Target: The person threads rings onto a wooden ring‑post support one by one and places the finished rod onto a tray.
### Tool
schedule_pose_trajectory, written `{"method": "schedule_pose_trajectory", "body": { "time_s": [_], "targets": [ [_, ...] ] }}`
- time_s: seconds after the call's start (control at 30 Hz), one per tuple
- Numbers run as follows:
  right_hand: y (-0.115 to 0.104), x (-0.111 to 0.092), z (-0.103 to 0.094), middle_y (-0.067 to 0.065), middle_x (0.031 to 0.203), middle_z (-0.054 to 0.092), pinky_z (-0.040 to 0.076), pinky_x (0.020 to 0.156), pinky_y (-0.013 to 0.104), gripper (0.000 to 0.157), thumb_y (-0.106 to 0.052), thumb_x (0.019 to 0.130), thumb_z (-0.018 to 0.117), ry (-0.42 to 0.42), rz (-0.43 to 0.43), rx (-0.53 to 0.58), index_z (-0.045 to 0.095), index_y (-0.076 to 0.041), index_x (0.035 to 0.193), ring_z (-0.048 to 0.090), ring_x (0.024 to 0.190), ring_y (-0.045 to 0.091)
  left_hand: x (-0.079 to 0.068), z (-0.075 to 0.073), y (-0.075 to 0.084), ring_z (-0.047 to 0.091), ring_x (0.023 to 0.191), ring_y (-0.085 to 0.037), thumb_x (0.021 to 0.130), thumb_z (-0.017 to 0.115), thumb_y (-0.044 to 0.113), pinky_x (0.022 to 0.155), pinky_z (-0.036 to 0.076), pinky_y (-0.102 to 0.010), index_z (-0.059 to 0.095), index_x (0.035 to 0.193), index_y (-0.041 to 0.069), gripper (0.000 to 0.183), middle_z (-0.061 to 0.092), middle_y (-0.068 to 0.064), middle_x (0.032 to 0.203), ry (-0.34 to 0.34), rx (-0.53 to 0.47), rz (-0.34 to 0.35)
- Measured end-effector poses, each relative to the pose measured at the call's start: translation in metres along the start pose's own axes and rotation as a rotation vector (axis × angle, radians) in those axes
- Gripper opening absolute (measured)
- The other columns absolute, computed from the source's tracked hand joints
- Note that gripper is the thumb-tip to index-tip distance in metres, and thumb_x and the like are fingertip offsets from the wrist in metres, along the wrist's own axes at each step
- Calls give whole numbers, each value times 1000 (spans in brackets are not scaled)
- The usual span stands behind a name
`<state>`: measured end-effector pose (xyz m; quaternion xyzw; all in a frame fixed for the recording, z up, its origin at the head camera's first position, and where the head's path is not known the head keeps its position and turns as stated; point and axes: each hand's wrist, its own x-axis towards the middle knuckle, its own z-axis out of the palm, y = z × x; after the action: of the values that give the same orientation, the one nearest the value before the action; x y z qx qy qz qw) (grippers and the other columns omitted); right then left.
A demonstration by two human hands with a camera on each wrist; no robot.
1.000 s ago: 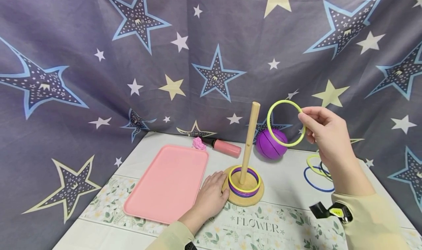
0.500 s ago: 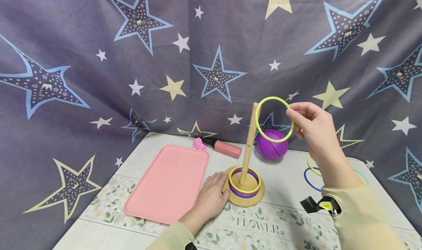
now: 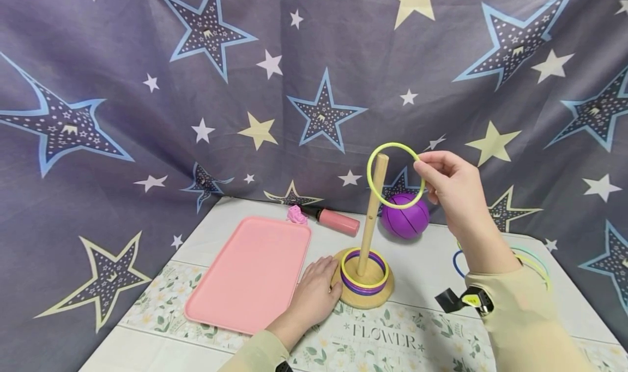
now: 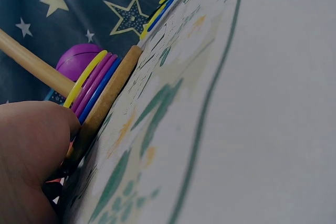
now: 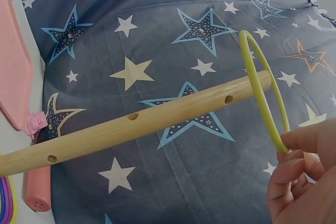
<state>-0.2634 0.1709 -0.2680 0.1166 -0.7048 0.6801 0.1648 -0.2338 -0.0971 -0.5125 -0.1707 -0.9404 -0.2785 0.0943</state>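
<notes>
Left hand, fingers extended, rests on the white worktop beside a pink tray, against a wooden stand; behind the stand sits a purple ball, and the right hand pinches a yellow-green ring around the post's tip.

The capital letters "FLOWER" stand at five o'clock in the head view, printed on the floral tablecloth between two small blossom-like marks. A finer line beneath the word, and the yellow label on the wrist-worn camera mount at four o'clock, are too small to read.
</notes>
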Motion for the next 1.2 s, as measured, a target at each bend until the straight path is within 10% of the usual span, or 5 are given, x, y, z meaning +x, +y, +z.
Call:
{"method": "schedule_pose_trajectory", "body": {
  "time_s": [1.2],
  "targets": [
    [55, -6, 7, -8, 80, 58, 42, 52, 21, 20, -18, 106, 76, 2, 144, -103, 72, -3, 120, 48, 63, 7, -1, -3, 4, 41, 158, -44, 109, 64, 21, 133, 27, -58, 55, 157, -5, 55, 50, -26, 165, -9, -11, -8]
  ]
}}
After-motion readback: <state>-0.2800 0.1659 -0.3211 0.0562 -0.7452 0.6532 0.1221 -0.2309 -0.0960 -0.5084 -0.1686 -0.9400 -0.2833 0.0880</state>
